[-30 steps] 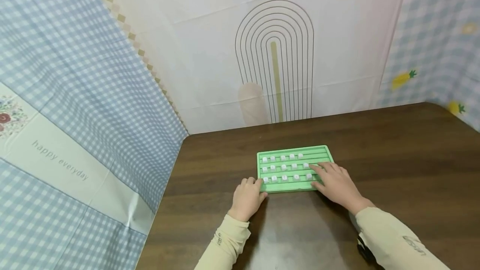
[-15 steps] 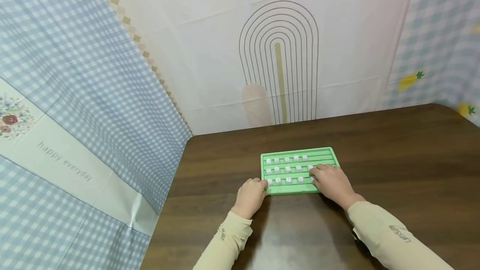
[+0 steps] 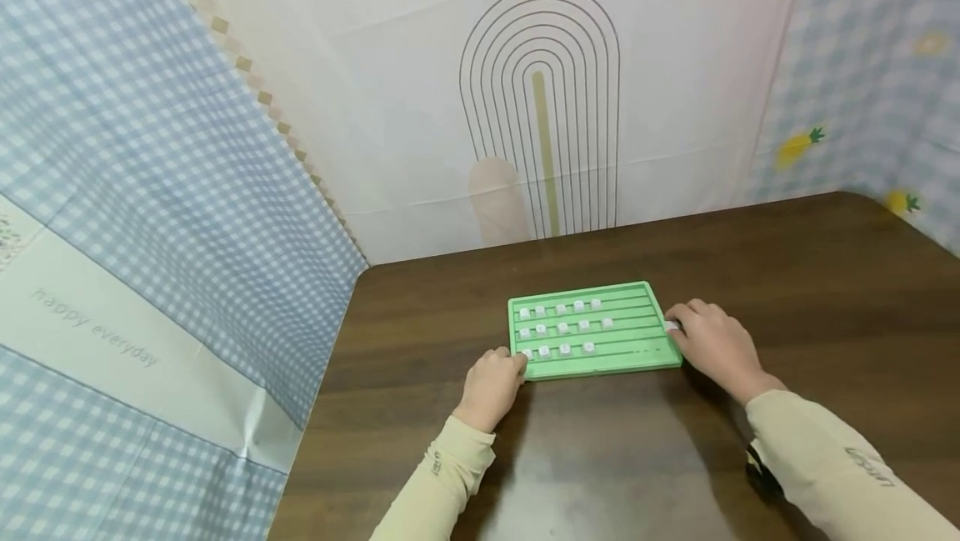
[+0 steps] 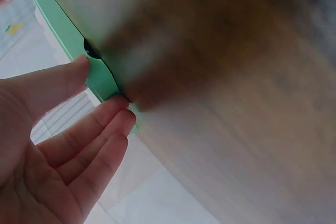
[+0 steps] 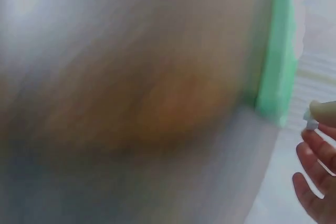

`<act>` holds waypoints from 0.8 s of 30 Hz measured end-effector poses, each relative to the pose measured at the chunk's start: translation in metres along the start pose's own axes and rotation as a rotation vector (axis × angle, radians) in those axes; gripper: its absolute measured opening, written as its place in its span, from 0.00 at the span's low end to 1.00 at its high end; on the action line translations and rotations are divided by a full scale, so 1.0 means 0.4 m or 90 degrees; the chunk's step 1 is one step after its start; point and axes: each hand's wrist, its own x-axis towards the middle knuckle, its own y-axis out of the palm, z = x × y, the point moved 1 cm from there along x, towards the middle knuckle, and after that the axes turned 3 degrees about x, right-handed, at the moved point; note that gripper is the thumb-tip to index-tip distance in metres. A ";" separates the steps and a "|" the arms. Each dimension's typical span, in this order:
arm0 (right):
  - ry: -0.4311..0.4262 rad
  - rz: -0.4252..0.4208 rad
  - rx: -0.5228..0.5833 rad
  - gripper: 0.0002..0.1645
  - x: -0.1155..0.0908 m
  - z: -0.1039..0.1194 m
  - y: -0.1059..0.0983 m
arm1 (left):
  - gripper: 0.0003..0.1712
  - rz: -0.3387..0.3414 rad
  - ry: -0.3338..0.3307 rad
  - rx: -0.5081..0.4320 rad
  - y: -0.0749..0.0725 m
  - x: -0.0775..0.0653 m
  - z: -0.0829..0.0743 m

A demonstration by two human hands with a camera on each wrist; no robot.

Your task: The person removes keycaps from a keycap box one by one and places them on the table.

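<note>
A light green grooved board (image 3: pixel 637 343) lies on the table, with rows of small white cube-like blocks (image 3: pixel 565 348) standing along its grooves. My left hand (image 3: pixel 491 387) grips the board's near left corner; in the left wrist view its thumb and fingers (image 4: pixel 100 163) pinch the edge beside a curved notch. Just off the board's right end, my right hand (image 3: pixel 716 347) holds one small white block (image 5: pixel 311 120) between thumb and fingertips. The other fingers of that hand are loosely bent in the right wrist view.
The dark brown wooden table (image 3: pixel 600 449) extends around the board. A patterned white cloth (image 3: pixel 405 132) hangs behind it, and a blue checked cloth (image 3: pixel 225 191) hangs along the left side. A dark band (image 3: pixel 761 474) shows under the right sleeve.
My right hand has taken the rightmost block of the near row and moved right with it, off the board. The left hand keeps its grip on the corner.
</note>
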 end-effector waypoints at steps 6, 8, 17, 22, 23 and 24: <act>0.065 0.069 -0.010 0.11 -0.020 -0.040 -0.006 | 0.12 -0.001 0.005 -0.005 -0.004 0.011 0.008; 0.073 0.083 -0.011 0.11 -0.022 -0.049 -0.008 | 0.12 -0.006 0.009 -0.005 -0.006 0.017 0.007; 0.048 0.073 0.008 0.25 0.008 -0.024 -0.025 | 0.13 0.002 0.000 -0.026 -0.012 0.034 0.003; -0.043 0.046 0.033 0.19 0.039 0.078 0.041 | 0.15 0.026 0.002 -0.014 -0.008 0.021 0.000; -0.061 0.048 0.035 0.17 0.043 0.099 0.060 | 0.16 0.028 0.006 -0.009 -0.008 0.019 -0.001; -0.075 0.051 0.038 0.16 0.046 0.119 0.076 | 0.15 0.029 0.009 -0.004 -0.007 0.017 -0.002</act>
